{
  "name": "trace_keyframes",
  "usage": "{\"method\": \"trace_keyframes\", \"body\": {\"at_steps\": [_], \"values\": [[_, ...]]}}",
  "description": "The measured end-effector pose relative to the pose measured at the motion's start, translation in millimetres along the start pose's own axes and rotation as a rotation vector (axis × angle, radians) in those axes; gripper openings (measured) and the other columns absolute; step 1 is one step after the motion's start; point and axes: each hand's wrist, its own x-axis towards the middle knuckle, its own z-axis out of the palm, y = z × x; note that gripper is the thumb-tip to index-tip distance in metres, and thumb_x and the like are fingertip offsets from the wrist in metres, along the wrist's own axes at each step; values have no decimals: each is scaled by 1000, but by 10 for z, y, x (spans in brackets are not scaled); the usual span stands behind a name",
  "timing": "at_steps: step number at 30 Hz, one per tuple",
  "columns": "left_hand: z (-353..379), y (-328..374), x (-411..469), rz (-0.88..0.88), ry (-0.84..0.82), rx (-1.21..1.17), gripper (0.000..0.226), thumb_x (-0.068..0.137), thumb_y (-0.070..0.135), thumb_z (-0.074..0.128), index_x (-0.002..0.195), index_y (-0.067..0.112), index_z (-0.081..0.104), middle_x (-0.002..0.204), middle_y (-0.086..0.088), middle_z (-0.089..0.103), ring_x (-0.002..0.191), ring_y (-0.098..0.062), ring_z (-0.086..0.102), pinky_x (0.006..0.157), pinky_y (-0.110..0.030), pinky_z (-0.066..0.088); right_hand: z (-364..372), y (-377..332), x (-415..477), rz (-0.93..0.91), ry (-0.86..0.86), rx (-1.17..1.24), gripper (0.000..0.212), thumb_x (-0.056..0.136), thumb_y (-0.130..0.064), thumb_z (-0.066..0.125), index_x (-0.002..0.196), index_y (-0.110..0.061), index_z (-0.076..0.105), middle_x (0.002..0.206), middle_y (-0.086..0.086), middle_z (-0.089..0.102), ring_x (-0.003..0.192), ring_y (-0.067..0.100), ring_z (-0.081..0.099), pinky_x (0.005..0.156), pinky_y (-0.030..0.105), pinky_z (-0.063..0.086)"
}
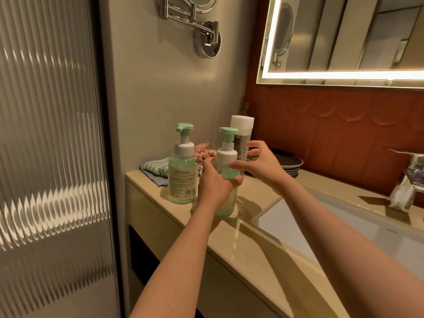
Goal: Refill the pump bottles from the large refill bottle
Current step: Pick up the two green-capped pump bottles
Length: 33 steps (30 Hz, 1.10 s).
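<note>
Left of frame: ribbed glass door [50,134]. Upper centre: chrome swing-arm mirror mount [206,40] on the wall.

Centre left, on the beige counter [229,244]: a folded cloth [156,167] against the wall. Just in front of it the first pump bottle [182,180] stands upright, pale green liquid inside, label toward me, pump head on.

Centre: my left hand [214,182] wraps round the body of the second pump bottle [227,157], fingers curled about it. Bottle upright, its base at the counter surface; I cannot tell whether it rests there. Green pump head in place. Something pink [204,152] lies behind, too hidden to name.

Just behind the second pump bottle: a tall clear bottle [242,127] with a white cap, upright.

Centre right: my right hand [263,166] sits at the pump collar, fingers spread wide and curved, thumb tip against the collar, other fingertips apart from it, near the tall clear bottle.

Right: dark stacked plates [291,164], white sink [344,226], chrome tap [413,166]. Upper right: lit mirror [344,75].
</note>
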Motion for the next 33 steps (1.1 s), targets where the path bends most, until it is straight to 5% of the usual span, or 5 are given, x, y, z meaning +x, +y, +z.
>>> {"method": "trace_keyframes", "body": {"at_steps": [5, 17, 22, 27, 33], "values": [[42, -19, 18, -28, 13, -35, 76, 74, 19, 76, 135, 19, 31, 123, 2, 51, 118, -19, 49, 96, -32, 42, 305, -194, -10, -38, 138, -287, 96, 53, -68, 74, 126, -17, 40, 124, 5, 50, 113, 24, 51, 90, 49, 46], [1, 10, -38, -28, 23, 9, 80, 74, 28, 77, 135, 15, 27, 124, -2, 52, 109, -18, 51, 85, -29, 39, 1, -119, 47, -30, 94, -171, 89, 59, -36, 86, 131, -22, 35, 105, -6, 55, 107, 22, 55, 96, 51, 42], [8, -5, -12, 4, 27, -16, 87, 73, 24, 77, 140, 18, 23, 127, 0, 51, 115, -19, 50, 89, -28, 36, 17, -157, -13, 51, 23, 91, 88, 65, -25, 84, 137, -14, 33, 111, 3, 54, 100, 16, 54, 83, 30, 46], [35, -57, 34, -6, 25, 6, 76, 75, 12, 74, 136, 15, 29, 127, -7, 52, 116, -25, 51, 100, -43, 43, 336, -241, -88, 22, 104, -73, 59, 64, -43, 81, 105, -18, 47, 100, -4, 55, 96, 15, 54, 88, 39, 47], [20, -62, 42, 13, 36, 38, 86, 74, 23, 77, 139, 11, 23, 126, -11, 55, 116, -28, 52, 90, -33, 41, 309, -233, -49, -39, 113, -68, 45, 60, -38, 83, 93, -29, 54, 93, -9, 61, 97, 18, 60, 91, 48, 46]]}}
